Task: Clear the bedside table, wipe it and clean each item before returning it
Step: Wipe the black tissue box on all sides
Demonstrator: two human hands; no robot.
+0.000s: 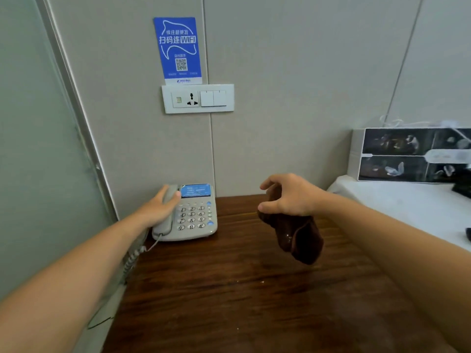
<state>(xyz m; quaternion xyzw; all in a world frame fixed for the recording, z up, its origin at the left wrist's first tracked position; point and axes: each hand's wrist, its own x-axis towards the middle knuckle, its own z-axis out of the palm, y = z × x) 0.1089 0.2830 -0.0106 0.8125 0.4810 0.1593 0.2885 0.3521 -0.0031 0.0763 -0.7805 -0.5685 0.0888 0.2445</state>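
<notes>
Bedside table (229, 289), a dark wood-grain top, filled the lower middle of the head view and ran back to a beige panelled wall. A grey telephone (190, 215) stood on its far left corner, close against the wall, with a blue label above the number keys and the handset (167, 212) lying in its cradle along the left side. A coiled cord (132, 258) dropped from the near end of the handset over the table's left edge. The left hand (159, 206) lay over the upper part of the handset, fingers curled round it and the thumb on the keypad side. The right hand (288, 196) was raised above the middle of the table, its fingers bent and gathered on a dark brown cloth (295, 235); the cloth hung down bunched from the grip, and its lower end looked clear of the wood, though contact could not be ruled out. A few pale specks showed on the tabletop nearer the camera. On the wall above the telephone sat a white socket and switch plate (198, 98), and above that a blue WiFi notice (178, 49) with a QR code. To the right, a bed with a white sheet (407, 205) adjoined the table, and a box with dark pictures (407, 155) stood on it against the wall.
</notes>
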